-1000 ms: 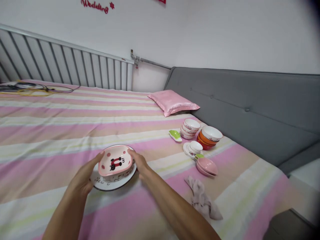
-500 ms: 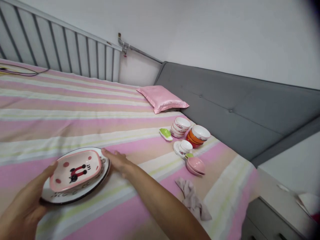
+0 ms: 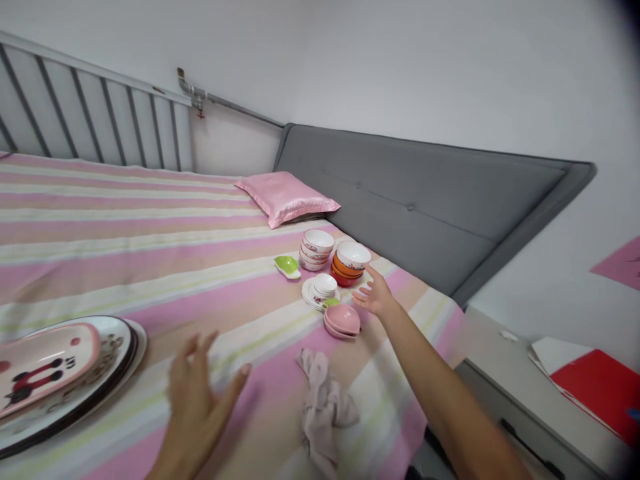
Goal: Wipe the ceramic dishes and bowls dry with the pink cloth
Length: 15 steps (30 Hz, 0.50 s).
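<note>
My left hand (image 3: 203,393) hovers over the striped sheet, fingers spread and holding nothing. To its left, a rectangular pink-rimmed cat dish (image 3: 55,363) lies on a stack of oval plates (image 3: 120,353), partly cut off by the view's edge. My right hand (image 3: 373,293) reaches out with parted fingers beside a stack of orange and red bowls (image 3: 346,272) topped by a white bowl (image 3: 354,253). Just left of that hand are two pink leaf-shaped dishes (image 3: 343,320) and small white bowls on saucers (image 3: 324,288). Patterned white bowls (image 3: 317,249) and a green leaf-shaped dish (image 3: 287,266) stand behind.
A crumpled greyish-pink cloth (image 3: 323,407) lies on the bed between my arms. Farther back are a pink pillow (image 3: 287,197) and the grey headboard (image 3: 390,180). At right, a bedside cabinet (image 3: 505,357) carries a red folder-like item (image 3: 597,387).
Both hands have left the oval plates and cat dish. My right hand has moved to the bowl stacks, my left is now over the sheet, and the view has turned right.
</note>
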{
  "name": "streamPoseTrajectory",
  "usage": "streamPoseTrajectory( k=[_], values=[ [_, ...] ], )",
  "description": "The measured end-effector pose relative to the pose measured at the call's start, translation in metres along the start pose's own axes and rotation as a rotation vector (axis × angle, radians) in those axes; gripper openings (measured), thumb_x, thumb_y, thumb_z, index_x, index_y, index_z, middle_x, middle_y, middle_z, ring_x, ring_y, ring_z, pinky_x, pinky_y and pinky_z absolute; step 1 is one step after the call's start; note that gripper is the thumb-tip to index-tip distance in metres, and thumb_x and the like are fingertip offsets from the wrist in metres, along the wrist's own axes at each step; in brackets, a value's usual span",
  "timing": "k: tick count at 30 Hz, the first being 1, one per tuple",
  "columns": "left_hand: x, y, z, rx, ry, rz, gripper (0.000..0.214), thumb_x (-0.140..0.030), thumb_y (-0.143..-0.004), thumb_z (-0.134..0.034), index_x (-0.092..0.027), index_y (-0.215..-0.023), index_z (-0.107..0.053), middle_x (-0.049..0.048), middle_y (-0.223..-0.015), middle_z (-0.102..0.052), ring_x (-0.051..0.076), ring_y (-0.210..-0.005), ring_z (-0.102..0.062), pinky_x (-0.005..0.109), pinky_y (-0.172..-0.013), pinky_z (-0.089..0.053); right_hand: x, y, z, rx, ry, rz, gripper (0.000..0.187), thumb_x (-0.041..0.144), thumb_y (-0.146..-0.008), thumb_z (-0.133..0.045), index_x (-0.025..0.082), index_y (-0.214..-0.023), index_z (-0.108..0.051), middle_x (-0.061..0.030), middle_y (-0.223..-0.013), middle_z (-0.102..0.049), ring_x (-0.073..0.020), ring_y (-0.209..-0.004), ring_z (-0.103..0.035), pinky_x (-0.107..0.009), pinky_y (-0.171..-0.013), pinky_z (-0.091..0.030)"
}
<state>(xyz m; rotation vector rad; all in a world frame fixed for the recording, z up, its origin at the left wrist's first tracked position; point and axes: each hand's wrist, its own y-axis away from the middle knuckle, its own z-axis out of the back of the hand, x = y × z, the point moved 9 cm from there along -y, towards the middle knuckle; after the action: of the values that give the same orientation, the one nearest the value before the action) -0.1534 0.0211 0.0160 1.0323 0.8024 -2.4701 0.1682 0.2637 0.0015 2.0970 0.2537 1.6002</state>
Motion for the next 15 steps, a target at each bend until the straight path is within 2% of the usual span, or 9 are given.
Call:
streamPoseTrajectory(
  k=[2, 3, 5, 9, 11, 15],
  values=[
    [-0.012, 0.002, -0.048, 0.108, -0.025, 0.024, 0.066, -0.056, -0.075, -0.048, -0.015, -0.127, -0.043, 0.0187, -0.136, -0.034, 0.034, -0.131, -0.029, 0.055, -0.103, -0.027, 0.004, -0.019, 0.018, -0.036, -0.042, -0.034, 0.071, 0.054, -0.065, -0.066, 0.025, -0.124, -0.038, -0.0148, -0.124, -0.042, -0.0273, -0.105, -0.054, -0.044, -0.078, -0.051],
    [-0.013, 0.000, -0.067, 0.141, -0.018, 0.081, 0.066, -0.058, -0.076, -0.046, -0.014, -0.125, -0.045, 0.0200, -0.134, -0.036, 0.035, -0.129, -0.031, 0.056, -0.101, -0.029, 0.004, -0.028, 0.022, -0.042, -0.062, -0.055, 0.074, 0.055, -0.064, -0.067, 0.025, -0.124, -0.037, -0.0159, -0.126, -0.040, -0.0288, -0.108, -0.053, -0.046, -0.078, -0.051],
    [-0.012, -0.005, -0.096, 0.163, -0.010, 0.198, 0.066, -0.057, -0.078, -0.042, -0.012, -0.126, -0.045, 0.0216, -0.134, -0.035, 0.035, -0.129, -0.031, 0.057, -0.100, -0.030, 0.003, -0.045, 0.023, -0.034, -0.099, -0.098, 0.078, 0.056, -0.062, -0.068, 0.022, -0.125, -0.036, -0.0186, -0.128, -0.038, -0.0319, -0.111, -0.051, -0.050, -0.078, -0.049],
    [-0.007, -0.004, -0.129, 0.130, 0.014, 0.300, 0.069, -0.057, -0.081, -0.037, -0.007, -0.129, -0.042, 0.0231, -0.133, -0.036, 0.034, -0.129, -0.030, 0.053, -0.102, -0.029, 0.004, -0.070, 0.013, 0.004, -0.154, -0.146, 0.083, 0.057, -0.059, -0.070, 0.020, -0.125, -0.036, -0.0203, -0.130, -0.035, -0.0358, -0.117, -0.047, -0.056, -0.079, -0.046],
    [-0.005, 0.005, -0.140, 0.128, -0.009, 0.239, 0.066, -0.054, -0.083, -0.036, -0.006, -0.128, -0.042, 0.0232, -0.136, -0.034, 0.033, -0.131, -0.027, 0.050, -0.106, -0.025, 0.005, -0.081, 0.008, 0.023, -0.172, -0.156, 0.081, 0.058, -0.059, -0.070, 0.019, -0.122, -0.038, -0.0201, -0.127, -0.038, -0.0362, -0.118, -0.047, -0.058, -0.080, -0.046],
    [0.004, 0.015, -0.150, 0.104, -0.017, 0.141, 0.060, -0.052, -0.081, -0.041, -0.012, -0.126, -0.044, 0.0186, -0.135, -0.035, 0.032, -0.130, -0.030, 0.053, -0.105, -0.027, 0.007, -0.106, -0.007, 0.089, -0.199, -0.169, 0.066, 0.057, -0.062, -0.067, 0.015, -0.110, -0.048, -0.0194, -0.110, -0.053, -0.0362, -0.111, -0.052, -0.058, -0.078, -0.047]
  ],
)
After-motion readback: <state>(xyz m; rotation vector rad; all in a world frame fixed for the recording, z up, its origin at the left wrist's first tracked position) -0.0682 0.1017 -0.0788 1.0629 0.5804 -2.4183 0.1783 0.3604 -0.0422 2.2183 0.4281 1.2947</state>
